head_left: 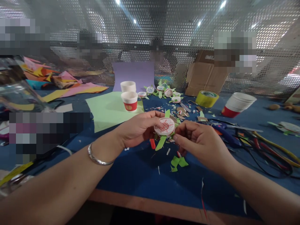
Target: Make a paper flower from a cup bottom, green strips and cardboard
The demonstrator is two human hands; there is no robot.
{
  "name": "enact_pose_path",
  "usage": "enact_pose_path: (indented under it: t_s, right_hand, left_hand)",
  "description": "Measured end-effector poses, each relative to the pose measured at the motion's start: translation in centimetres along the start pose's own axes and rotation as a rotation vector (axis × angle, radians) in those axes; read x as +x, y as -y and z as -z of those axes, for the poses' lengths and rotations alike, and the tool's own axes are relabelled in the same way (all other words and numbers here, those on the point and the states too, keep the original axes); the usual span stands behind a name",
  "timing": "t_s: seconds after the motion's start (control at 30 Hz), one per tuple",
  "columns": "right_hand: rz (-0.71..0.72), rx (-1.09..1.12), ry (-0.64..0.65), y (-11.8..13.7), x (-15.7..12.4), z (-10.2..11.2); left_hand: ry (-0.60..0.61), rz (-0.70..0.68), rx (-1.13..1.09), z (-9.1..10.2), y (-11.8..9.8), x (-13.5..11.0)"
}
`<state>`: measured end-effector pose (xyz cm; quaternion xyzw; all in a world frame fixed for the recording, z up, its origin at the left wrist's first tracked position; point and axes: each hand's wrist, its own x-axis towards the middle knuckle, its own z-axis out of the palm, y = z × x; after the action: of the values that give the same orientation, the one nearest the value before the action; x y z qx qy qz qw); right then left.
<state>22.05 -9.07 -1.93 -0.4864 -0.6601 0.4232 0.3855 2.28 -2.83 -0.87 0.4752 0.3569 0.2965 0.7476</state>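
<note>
Pinches a round white paper disc (165, 126), red-crosshatched and edged with green paper strips, between left hand (138, 128) and right hand (201, 143) above the blue counter (140, 175). Just below, green paper scraps (178, 162); behind, a red-and-white paper cup (129, 101) on a pale green paper sheet (105, 109).

Blue table (131, 178) under green sheet (105, 109), paper cups (129, 101), tape roll (207, 98), scraps (178, 162)

Hard ceiling spots (222, 3) glare at twelve and one o'clock and streak across the perforated metal screen (178, 31). The blue table (131, 178) is evenly lit. The left hand (138, 128) and right hand (201, 142) drop a soft shadow toward six o'clock. The paper disc (165, 126) they pinch looks sharp. The edges bow and smear, worst at nine o'clock, and pixel blocks blot ten and two.
</note>
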Motion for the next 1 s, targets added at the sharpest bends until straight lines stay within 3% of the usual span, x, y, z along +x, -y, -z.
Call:
enact_pose_path:
  t_s: [0.27, 0.53, 0.73, 1.0]
  right_hand:
    - [0.007, -0.015, 0.01, -0.3, 0.2, 0.1]
    - [0.055, -0.131, -0.066, -0.3, -0.2, 0.4]
    - [0.362, -0.515, -0.307, -0.4, -1.1, 0.1]
    - [0.653, -0.815, -0.334, -0.9, -1.7, -0.1]
  left_hand:
    - [-0.018, -0.016, -0.004, 0.0, 0.1, 0.2]
    - [-0.055, 0.013, -0.024, 0.0, 0.1, 0.1]
    - [-0.046, 0.008, -0.085, 0.3, 0.0, 0.4]
    - [-0.086, 0.033, -0.15, 0.2, -0.7, 0.0]
